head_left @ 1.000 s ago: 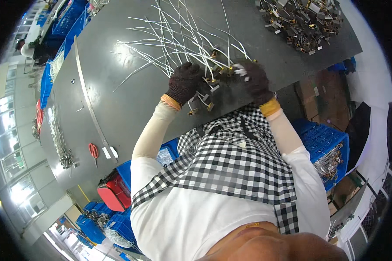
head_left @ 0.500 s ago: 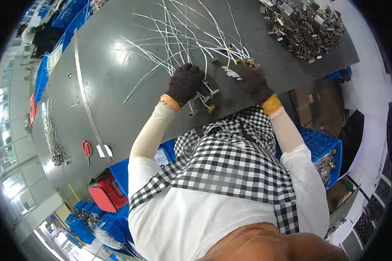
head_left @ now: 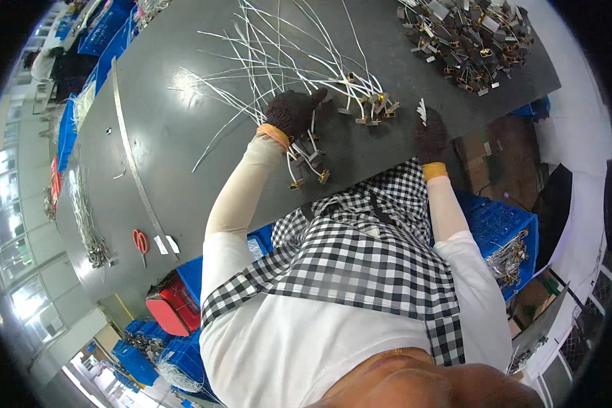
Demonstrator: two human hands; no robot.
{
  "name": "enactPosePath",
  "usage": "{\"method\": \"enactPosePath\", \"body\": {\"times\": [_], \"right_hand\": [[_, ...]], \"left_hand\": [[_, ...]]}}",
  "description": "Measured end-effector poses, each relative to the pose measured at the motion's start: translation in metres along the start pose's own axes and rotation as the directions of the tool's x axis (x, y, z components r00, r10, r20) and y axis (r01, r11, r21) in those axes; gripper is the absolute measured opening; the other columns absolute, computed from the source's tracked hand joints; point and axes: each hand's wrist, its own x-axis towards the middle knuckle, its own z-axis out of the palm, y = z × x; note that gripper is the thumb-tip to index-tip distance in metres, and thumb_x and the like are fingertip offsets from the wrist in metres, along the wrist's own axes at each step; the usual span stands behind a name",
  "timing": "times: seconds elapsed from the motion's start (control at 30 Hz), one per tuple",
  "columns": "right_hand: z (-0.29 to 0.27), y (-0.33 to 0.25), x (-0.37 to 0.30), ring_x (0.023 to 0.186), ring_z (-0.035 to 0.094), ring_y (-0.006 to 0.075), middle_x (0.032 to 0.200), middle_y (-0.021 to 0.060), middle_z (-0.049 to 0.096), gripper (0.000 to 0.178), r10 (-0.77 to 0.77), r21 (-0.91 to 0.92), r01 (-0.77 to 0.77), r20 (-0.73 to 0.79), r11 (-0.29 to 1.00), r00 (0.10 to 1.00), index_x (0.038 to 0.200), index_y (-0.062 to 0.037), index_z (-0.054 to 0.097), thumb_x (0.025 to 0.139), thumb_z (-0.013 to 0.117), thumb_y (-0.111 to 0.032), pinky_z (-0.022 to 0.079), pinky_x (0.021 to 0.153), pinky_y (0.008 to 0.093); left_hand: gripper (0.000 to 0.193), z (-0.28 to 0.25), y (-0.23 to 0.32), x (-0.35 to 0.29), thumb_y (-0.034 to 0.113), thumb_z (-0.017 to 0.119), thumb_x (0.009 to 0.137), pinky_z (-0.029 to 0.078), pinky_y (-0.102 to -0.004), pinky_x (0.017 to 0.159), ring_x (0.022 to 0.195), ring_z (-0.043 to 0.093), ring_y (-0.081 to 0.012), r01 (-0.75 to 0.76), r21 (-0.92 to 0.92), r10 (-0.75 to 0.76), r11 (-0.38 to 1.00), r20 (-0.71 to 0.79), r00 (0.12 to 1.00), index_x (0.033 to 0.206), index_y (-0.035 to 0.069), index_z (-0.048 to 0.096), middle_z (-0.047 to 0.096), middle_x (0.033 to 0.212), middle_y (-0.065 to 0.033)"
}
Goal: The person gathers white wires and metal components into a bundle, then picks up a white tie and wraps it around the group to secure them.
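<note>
Left hand (head_left: pixel 294 112), in a dark knit glove with an orange cuff, lies on the dark grey tabletop (head_left: pixel 183 136) near its near edge, fingers curled together over a bundle of white leads (head_left: pixel 304 151) whose brass-coloured terminals (head_left: pixel 311 178) hang loose toward that edge. Right hand (head_left: pixel 431 130), gloved alike, sits at the near edge further right, fingers pinched shut on a short tuft of white wire ends (head_left: pixel 422 109). Between the hands, just beyond them, a row of small block pieces with leads (head_left: pixel 366 107) lies in a fan of long white wires (head_left: pixel 272 47) spreading to the far edge. Risk, as a judgement: the fan is crossed and tangled, so pulling one lead could drag its neighbours and scatter the row. The dangling terminals sit so close to the near edge that a sweep of the left forearm could push them off, toward the blue crate (head_left: pixel 503 228) below. The right pinch holds only the tips; a slip would drop them off the edge. A heap of loose block parts (head_left: pixel 466 37) lies at the far right corner, well apart. Red-handled scissors (head_left: pixel 140 241) lie toward the left near edge, beside a long metal strip (head_left: pixel 132 163).
</note>
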Motion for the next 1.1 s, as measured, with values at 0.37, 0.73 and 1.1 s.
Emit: {"method": "enactPosePath", "body": {"times": [0.37,0.73,1.1], "right_hand": [[0.004,0.008,-0.001,0.108,0.059,0.0379,0.119,0.0183,0.060,0.037,-0.054,0.042,0.054,0.014,0.998,0.998,0.122,-0.0065,0.058,0.087,0.059,-0.016,0.050,0.090,0.0446],[0.019,0.022,-0.002,0.106,0.060,0.0379,0.116,0.0186,0.062,0.040,-0.072,-0.070,0.071,-0.013,0.995,0.997,0.120,-0.0072,0.059,0.082,0.062,-0.022,0.048,0.092,0.0464],[0.008,0.015,0.002,0.104,0.060,0.0396,0.114,0.0194,0.061,0.035,-0.089,0.026,0.090,-0.047,0.996,0.995,0.116,-0.0064,0.060,0.084,0.060,-0.020,0.049,0.089,0.0479]], "left_hand": [[0.024,-0.002,0.005,-0.007,0.019,0.062,0.081,0.048,-0.0451,0.090,0.110,0.056,-0.0346,-0.057,0.064,0.071,0.996,-0.247,0.966,0.103,0.019,0.072,0.054,0.132,-0.0117],[0.029,-0.016,0.011,0.033,0.010,0.063,0.075,0.049,-0.0442,0.094,0.114,0.055,-0.0368,-0.036,-0.015,0.035,0.999,-0.060,0.998,0.103,0.007,0.067,0.053,0.133,-0.0178],[0.028,-0.004,-0.004,0.018,0.006,0.060,0.073,0.049,-0.0457,0.091,0.104,0.059,-0.0378,-0.115,-0.118,0.098,0.986,-0.141,0.985,0.101,0.006,0.065,0.063,0.108,-0.0180]]}}
